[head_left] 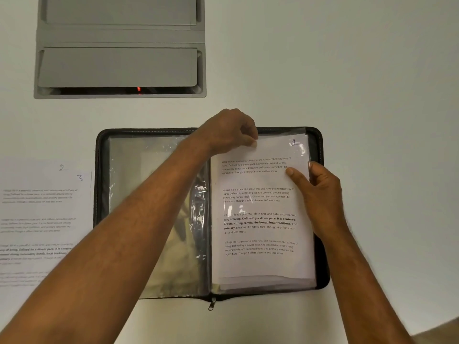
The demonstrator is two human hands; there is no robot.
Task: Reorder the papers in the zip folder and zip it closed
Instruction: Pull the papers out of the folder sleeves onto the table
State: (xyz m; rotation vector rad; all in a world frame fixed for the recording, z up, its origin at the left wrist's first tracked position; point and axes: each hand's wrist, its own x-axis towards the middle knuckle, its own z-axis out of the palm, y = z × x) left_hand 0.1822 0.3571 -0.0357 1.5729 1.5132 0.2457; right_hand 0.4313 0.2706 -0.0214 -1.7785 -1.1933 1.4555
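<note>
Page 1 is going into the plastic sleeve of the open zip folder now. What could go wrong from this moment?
1. The left hand pinches the top edge of page 1 while the right hand holds the sleeve edge; the sheet may crease or catch.
2. Pages 2 and 3 lie outside, left of the zip folder; they could be forgotten or misordered.
3. Sheet edges protrude at the bottom near the zipper pull and might snag.

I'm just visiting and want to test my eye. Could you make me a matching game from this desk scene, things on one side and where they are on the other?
Things:
1. sheet marked 1
2. sheets marked 2 and 3
3. zipper pull
4. grey panel

Places:
A. top of the desk, above the zip folder
B. folder's near edge, at the spine
C. folder's right half
D. on the desk, left of the folder

Pairs: 1-C, 2-D, 3-B, 4-A
</note>
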